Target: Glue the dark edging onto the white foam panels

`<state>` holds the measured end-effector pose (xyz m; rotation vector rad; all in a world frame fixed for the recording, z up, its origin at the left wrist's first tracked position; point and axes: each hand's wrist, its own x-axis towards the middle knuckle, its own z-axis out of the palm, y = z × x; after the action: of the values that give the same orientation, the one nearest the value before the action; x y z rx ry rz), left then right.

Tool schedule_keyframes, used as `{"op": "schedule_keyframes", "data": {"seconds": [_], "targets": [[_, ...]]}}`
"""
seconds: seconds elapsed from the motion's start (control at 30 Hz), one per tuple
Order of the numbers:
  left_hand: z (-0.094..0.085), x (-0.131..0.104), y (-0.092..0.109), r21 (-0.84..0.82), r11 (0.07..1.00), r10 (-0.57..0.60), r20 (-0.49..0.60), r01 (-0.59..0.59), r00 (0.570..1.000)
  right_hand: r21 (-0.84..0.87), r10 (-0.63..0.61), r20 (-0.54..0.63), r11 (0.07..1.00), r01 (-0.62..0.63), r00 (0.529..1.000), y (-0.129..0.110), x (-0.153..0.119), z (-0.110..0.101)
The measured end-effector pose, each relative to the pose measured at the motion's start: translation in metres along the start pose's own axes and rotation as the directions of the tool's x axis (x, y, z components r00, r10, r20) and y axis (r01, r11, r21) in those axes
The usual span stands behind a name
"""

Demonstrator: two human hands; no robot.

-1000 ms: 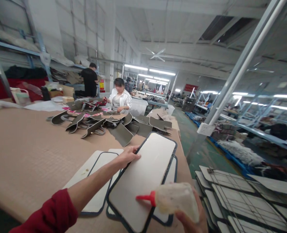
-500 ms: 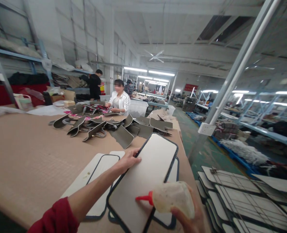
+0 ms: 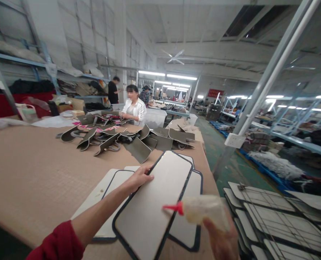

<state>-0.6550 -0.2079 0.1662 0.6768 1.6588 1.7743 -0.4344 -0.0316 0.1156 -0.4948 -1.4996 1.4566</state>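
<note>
A factory hall for bag-making. Long worktables (image 3: 27, 173) carry heaps of cut panels (image 3: 128, 139), with metal shelving (image 3: 22, 61), strip lights (image 3: 167, 76) and other workers (image 3: 133, 108) at benches down the floor.

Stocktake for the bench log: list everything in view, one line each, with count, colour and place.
top panel: one, off-white with dark edging, tilted on the stack at the near table edge.
other panels: several, same colours, under and beside it.
glue bottle: one, translucent with red nozzle, over the top panel's right edge.
folded pieces: a heap, olive-grey, mid-table.
table: one, tan.
wire racks: stacked, holding white panels, lower right.
co-worker: one, white jacket, seated at the far end.
another person: one, black top, standing by the shelves.
left hand: red sleeve, on the top panel's left edge.
right hand: grips the glue bottle.
</note>
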Motion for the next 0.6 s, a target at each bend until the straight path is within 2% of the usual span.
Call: {"op": "schedule_keyframes", "data": {"seconds": [0.07,0.13,0.2,0.3,0.37,0.4,0.5,0.53,0.6], "targets": [[0.003,-0.002,0.002,-0.004,1.000,-0.025,0.041,0.025,0.999,0.022,-0.037,-0.089,0.999,0.039,0.995,-0.003,0.032,0.002],[0.006,-0.002,0.003,-0.031,0.999,-0.036,0.048,0.038,0.998,0.010,-0.057,-0.126,0.998,0.058,0.990,-0.002,0.052,0.005],[0.004,0.000,0.001,-0.056,0.998,-0.041,0.027,0.042,0.999,0.000,-0.035,-0.079,0.999,0.035,0.996,0.004,0.045,0.007],[-0.003,0.003,-0.005,-0.054,0.997,-0.057,-0.019,0.056,0.998,-0.046,0.080,0.125,0.996,-0.074,0.989,0.013,0.010,0.010],[-0.007,0.002,-0.007,-0.048,0.997,-0.059,-0.032,0.057,0.998,-0.101,0.088,0.154,0.992,-0.073,0.984,0.014,0.003,0.013],[-0.007,0.002,-0.006,-0.047,0.997,-0.059,-0.027,0.058,0.998,-0.115,0.058,0.128,0.992,-0.043,0.990,0.012,0.008,0.015],[-0.003,0.001,-0.003,-0.054,0.996,-0.065,0.023,0.066,0.998,-0.129,-0.061,-0.057,0.990,0.054,0.996,0.001,0.042,0.025],[-0.001,0.001,-0.001,-0.059,0.996,-0.067,0.043,0.070,0.997,-0.132,-0.081,-0.087,0.989,0.069,0.993,-0.001,0.050,0.029],[0.002,0.003,-0.001,-0.068,0.995,-0.070,0.070,0.075,0.995,-0.130,-0.080,-0.050,0.989,0.073,0.996,-0.003,0.049,0.036]]}}
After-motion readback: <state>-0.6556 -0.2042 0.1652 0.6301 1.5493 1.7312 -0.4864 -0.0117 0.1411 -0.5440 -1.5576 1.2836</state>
